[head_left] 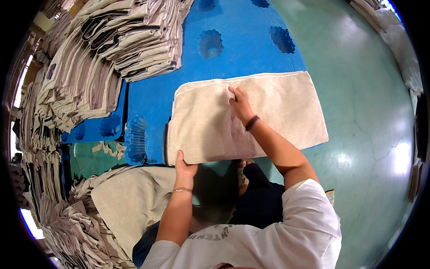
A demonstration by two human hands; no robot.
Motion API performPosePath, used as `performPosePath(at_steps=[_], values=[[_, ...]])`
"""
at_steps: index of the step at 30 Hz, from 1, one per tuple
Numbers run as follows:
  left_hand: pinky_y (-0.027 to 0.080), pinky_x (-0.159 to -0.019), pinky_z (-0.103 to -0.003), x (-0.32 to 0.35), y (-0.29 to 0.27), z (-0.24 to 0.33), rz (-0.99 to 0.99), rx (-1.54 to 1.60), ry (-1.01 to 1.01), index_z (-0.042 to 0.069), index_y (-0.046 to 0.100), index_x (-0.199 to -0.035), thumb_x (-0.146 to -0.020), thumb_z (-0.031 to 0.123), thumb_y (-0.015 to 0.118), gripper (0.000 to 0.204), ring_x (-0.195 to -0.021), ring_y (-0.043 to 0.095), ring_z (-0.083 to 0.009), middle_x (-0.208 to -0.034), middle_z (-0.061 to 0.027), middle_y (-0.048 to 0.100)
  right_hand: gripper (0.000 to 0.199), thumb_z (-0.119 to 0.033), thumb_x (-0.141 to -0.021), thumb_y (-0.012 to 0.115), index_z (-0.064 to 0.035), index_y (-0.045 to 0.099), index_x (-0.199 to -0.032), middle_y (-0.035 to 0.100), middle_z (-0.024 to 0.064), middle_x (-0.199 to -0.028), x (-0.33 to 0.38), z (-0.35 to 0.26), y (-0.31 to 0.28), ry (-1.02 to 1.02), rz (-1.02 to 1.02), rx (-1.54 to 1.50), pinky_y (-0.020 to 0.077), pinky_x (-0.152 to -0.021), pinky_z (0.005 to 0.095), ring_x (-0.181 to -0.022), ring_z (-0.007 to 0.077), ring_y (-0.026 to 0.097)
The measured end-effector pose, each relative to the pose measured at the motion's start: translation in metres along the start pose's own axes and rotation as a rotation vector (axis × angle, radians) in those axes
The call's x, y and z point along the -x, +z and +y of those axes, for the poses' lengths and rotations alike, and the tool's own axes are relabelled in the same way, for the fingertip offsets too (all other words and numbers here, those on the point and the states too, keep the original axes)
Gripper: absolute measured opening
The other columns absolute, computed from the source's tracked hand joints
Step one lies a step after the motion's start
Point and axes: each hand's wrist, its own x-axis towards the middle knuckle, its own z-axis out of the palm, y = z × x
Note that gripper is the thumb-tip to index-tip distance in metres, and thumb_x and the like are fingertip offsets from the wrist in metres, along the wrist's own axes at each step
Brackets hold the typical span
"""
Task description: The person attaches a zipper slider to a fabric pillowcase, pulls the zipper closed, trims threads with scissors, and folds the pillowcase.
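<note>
Head view: grey-beige folded fabric stacks left, flat rectangular beige cloth on blue dimpled surface.
Your left hand pinches the cloth's near-left edge, thumb on top; your right hand is at its upper middle, fingers part-curled, grip unclear.

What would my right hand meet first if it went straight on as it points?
Probably the far edge of the beige cloth under your right hand, then the blue surface near a hollow; depth is unclear.

One fisheye (head-worn) looks down at the hands.
</note>
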Motion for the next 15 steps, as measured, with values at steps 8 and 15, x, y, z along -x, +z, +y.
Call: performPosePath(at_steps=[8, 15], values=[[0.029, -0.099, -0.044, 0.030, 0.046, 0.072, -0.266, -0.009, 0.168, -0.001, 0.042, -0.118, -0.086, 0.026, 0.047, 0.043, -0.113, 0.041, -0.0288, -0.120, -0.0139, 0.046, 0.047, -0.011, -0.086, 0.043, -0.0190, 0.032, -0.130, 0.042, -0.0022, -0.087, 0.089, -0.062, 0.020, 0.722, -0.038, -0.922, 0.0335, -0.051, 0.0217, -0.059, 0.0076, 0.037], [0.035, -0.096, -0.040, 0.110, 0.118, 0.040, -0.599, -0.604, 0.448, -0.004, 0.040, -0.118, -0.077, 0.002, 0.056, 0.045, -0.110, 0.045, -0.0268, -0.120, -0.0144, 0.046, 0.039, -0.015, -0.089, 0.038, -0.0106, 0.033, -0.127, 0.056, 0.0058, -0.091, 0.064, -0.058, 0.095, 0.606, -0.144, -1.314, 0.0442, -0.075, 0.0343, -0.076, 0.0171, 0.054]])
